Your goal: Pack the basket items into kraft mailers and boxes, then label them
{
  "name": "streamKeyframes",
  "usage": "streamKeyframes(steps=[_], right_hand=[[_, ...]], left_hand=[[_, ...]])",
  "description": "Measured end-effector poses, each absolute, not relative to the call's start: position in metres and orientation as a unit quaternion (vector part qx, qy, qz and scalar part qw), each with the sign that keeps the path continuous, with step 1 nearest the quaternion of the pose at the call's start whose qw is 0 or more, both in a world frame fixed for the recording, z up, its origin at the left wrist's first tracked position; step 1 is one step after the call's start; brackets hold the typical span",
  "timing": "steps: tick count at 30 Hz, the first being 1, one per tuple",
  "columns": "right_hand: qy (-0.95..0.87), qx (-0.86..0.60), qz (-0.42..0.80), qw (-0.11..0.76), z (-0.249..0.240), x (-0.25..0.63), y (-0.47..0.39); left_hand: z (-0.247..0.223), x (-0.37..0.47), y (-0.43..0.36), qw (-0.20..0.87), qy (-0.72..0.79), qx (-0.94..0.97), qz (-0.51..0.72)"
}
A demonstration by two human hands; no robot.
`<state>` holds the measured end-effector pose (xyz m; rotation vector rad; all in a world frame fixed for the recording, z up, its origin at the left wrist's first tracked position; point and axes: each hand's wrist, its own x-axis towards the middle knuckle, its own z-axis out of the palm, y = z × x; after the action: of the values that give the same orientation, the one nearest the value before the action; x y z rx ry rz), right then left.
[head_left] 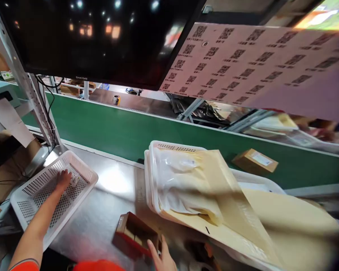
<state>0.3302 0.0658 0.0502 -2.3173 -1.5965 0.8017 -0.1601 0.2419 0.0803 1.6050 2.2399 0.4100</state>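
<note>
My left hand [63, 179] reaches into a white perforated plastic basket [92, 178] at the left, its fingers beside a small clear-and-white packet [75, 180]. The fingers look spread, and nothing is visibly gripped. At the bottom centre, an open brown cardboard box [123, 222] stands on the metal table. My right hand [164, 256] is at the box's right end, thumb and finger apart, close to a small dark thing at the box's edge. Whether it grips that thing or the box wall cannot be made out.
White baskets [150, 177] hold padded yellow mailers [231, 195] at the right. Behind the metal table [113, 203] runs a green conveyor [107, 131] carrying a labelled carton [255, 162]. A dark monitor [96, 41] and a QR-code sheet [243, 67] hang above. A printer [2, 94] stands left.
</note>
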Motion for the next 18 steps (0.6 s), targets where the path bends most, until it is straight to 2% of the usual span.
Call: streamKeyframes(steps=[3,6,8,10,12,14,16,18], right_hand=[[-0.514,-0.802,0.240,0.187,0.050,0.331,0.058],[-0.561,-0.763,0.183,0.264,0.069,0.318,0.051],[-0.632,-0.692,0.195,0.289,0.084,0.302,0.050],[-0.715,-0.595,0.225,0.291,0.093,0.288,0.051],[-0.764,-0.527,0.232,0.293,0.097,0.283,0.055],[-0.776,-0.525,0.214,0.277,0.098,0.287,0.061],[-0.783,-0.550,0.191,0.220,0.097,0.296,0.070],[-0.795,-0.558,0.177,0.159,0.098,0.304,0.079]], left_hand=[[0.087,-0.154,0.232,0.165,0.788,0.574,0.148],[0.104,-0.099,0.204,0.207,0.749,0.574,0.258],[0.120,-0.040,0.172,0.349,0.655,0.572,0.349],[0.132,0.022,0.137,0.515,0.529,0.581,0.344],[0.132,0.074,0.111,0.569,0.433,0.613,0.336],[0.118,0.106,0.102,0.541,0.426,0.627,0.366],[0.095,0.122,0.108,0.474,0.505,0.616,0.376],[0.070,0.128,0.119,0.431,0.603,0.588,0.323]])
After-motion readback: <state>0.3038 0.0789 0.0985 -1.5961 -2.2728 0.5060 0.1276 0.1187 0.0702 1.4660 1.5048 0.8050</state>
